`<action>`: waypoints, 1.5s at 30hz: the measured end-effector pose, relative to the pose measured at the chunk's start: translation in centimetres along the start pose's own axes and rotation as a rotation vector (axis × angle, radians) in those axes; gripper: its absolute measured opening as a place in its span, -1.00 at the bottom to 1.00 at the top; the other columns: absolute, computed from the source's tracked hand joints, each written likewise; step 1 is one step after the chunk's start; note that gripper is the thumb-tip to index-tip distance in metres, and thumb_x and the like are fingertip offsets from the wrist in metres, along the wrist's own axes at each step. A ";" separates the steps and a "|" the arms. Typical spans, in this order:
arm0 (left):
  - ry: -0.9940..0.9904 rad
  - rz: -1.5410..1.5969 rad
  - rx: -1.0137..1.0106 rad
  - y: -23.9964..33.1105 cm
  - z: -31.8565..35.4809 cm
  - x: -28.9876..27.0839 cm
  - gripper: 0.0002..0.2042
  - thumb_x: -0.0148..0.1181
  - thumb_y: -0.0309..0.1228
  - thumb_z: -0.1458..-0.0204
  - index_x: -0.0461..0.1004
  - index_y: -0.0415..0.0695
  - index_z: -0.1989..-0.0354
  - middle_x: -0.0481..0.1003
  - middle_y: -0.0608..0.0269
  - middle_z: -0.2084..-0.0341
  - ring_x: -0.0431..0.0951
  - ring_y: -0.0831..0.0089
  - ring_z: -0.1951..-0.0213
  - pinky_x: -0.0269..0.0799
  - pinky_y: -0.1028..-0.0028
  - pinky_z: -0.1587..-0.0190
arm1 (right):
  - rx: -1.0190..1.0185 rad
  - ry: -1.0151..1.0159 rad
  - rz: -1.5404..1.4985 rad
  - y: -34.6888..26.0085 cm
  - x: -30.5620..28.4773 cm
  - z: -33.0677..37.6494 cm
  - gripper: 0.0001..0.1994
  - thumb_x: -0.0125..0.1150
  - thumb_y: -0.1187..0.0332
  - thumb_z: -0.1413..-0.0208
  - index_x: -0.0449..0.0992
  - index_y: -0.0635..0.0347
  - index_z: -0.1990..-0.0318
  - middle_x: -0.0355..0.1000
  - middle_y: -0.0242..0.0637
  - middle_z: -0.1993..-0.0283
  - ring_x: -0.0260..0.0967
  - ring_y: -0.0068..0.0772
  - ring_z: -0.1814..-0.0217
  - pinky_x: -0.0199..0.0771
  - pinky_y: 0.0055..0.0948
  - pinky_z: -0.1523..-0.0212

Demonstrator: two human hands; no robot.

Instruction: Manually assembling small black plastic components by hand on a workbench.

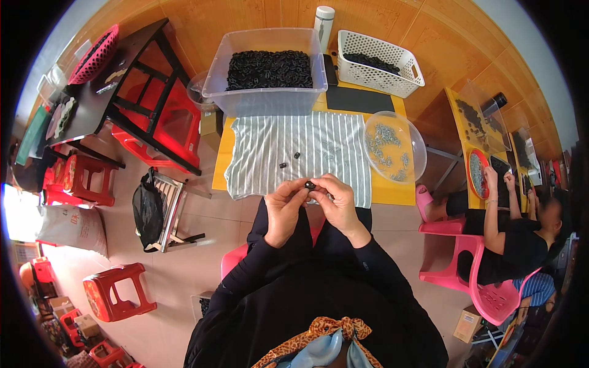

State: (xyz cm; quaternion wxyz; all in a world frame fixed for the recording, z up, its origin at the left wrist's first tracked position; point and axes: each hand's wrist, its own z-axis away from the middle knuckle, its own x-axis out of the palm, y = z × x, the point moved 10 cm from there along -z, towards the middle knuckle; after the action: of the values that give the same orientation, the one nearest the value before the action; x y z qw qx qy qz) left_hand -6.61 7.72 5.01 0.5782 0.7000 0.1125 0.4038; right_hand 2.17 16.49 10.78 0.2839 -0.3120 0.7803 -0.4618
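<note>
Just past the table's near edge, my left hand (284, 205) and my right hand (337, 205) meet, fingertips pinched around one small black part (310, 184). Its exact kind is too small to make out. Beyond them a grey-and-white striped cloth (257, 138) covers the middle of the table. Two more small black pieces, a left one (283, 165) and a right one (297, 155), lie on it. At the back left stands a clear plastic bin (264, 98) heaped with black pieces (270, 69). A round clear tray (419, 150) to the right holds small silvery metal pieces (385, 136).
A white perforated basket (399, 83) with black pieces, a white bottle (324, 27) and a dark mat (359, 99) are at the back. Left are a black table (92, 116), a folding stool (173, 211) and a red stool (119, 291). A co-worker sits on a pink chair (500, 300) at right.
</note>
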 end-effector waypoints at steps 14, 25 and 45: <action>0.035 0.088 0.052 0.2 1.1 0.7 -0.83 0.07 -0.71 -0.03 0.48 -0.32 0.20 0.44 0.32 0.41 0.39 0.67 0.46 0.33 0.67 0.41 | -0.074 0.077 0.126 -2.2 -0.2 0.7 -0.83 0.07 0.68 0.01 0.43 0.38 0.22 0.34 -0.23 0.41 0.36 -0.46 0.43 0.34 -0.60 0.41; 0.039 -0.091 -0.197 -3.8 2.5 -2.9 -0.76 0.13 -0.61 -0.02 0.45 -0.34 0.10 0.47 0.31 0.49 0.44 0.66 0.48 0.32 0.68 0.46 | 0.559 -0.009 -0.327 7.3 -3.9 1.5 -0.84 0.17 0.56 0.00 0.49 0.29 0.22 0.44 -0.45 0.43 0.32 -0.72 0.47 0.34 -0.67 0.44; 0.221 -0.907 0.439 13.1 -6.3 -10.3 -0.75 0.15 -0.62 0.09 0.45 -0.32 0.18 0.45 0.14 0.34 0.46 0.39 0.35 0.36 0.49 0.34 | 0.244 -0.090 0.061 5.2 -2.3 -9.9 -0.90 0.14 0.51 -0.08 0.50 0.32 0.26 0.46 -0.43 0.43 0.31 -0.75 0.44 0.28 -0.73 0.42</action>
State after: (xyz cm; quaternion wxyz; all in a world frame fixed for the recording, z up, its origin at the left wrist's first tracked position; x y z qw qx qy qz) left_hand -21.72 1.82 12.31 0.5191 0.6388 0.5475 0.1508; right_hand -4.77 25.56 10.53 0.3684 -0.2716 0.7140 -0.5298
